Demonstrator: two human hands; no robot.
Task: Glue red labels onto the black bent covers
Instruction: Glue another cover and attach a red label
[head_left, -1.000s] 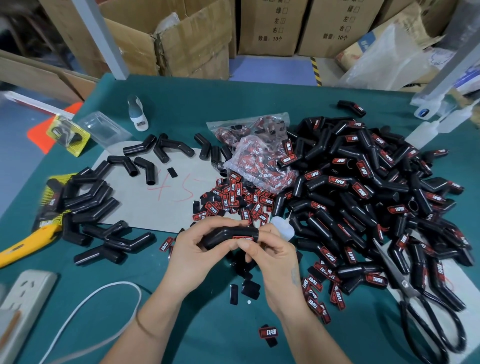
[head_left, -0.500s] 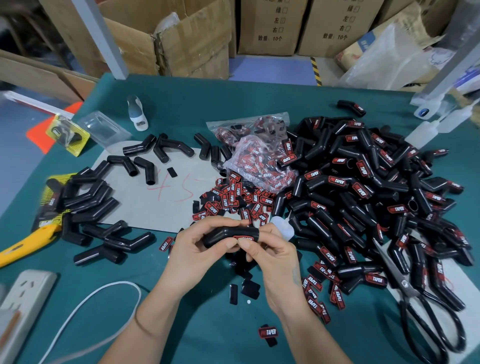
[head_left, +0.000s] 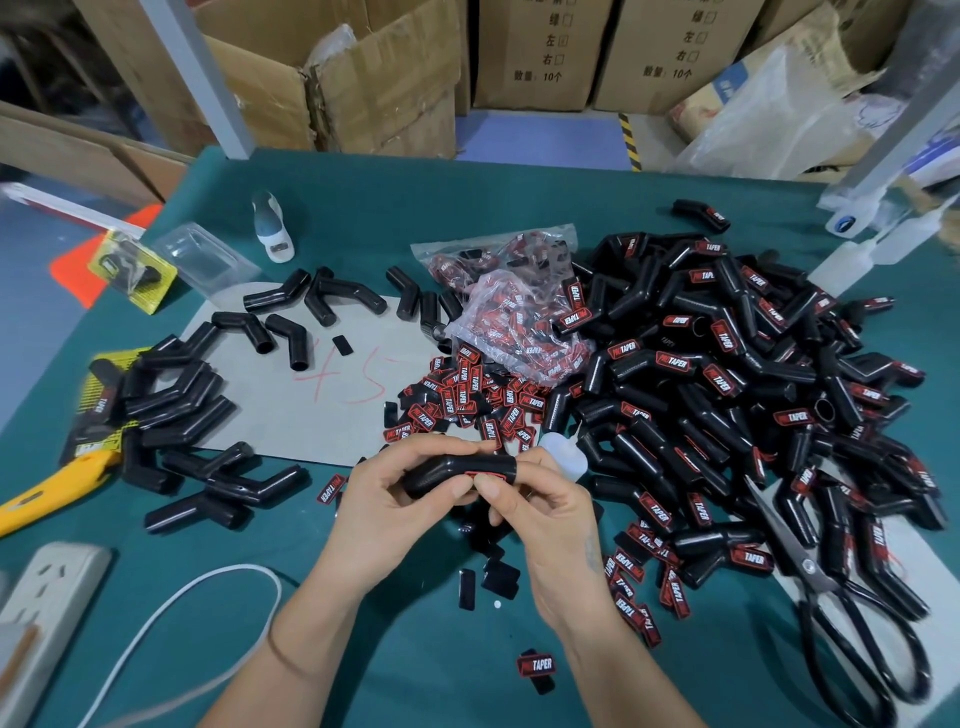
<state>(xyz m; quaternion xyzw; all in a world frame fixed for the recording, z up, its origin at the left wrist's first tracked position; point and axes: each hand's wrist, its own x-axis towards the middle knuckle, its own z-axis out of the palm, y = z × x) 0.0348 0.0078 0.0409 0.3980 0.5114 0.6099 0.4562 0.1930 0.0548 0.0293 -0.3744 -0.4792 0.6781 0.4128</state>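
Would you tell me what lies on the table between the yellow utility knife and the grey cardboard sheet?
In the head view, plain black bent covers lie between the yellow utility knife and the grey cardboard sheet.

Both hands hold one black bent cover (head_left: 457, 470) above the green worktop (head_left: 415, 675). The left hand (head_left: 387, 512) grips its left end; the right hand (head_left: 540, 512) presses a thumb on the red label (head_left: 485, 474) on its side. Labelled covers (head_left: 727, 374) are heaped at right, bare covers (head_left: 171, 415) at left, loose labels (head_left: 467, 400) between. Scissors (head_left: 841, 613) lie at lower right.
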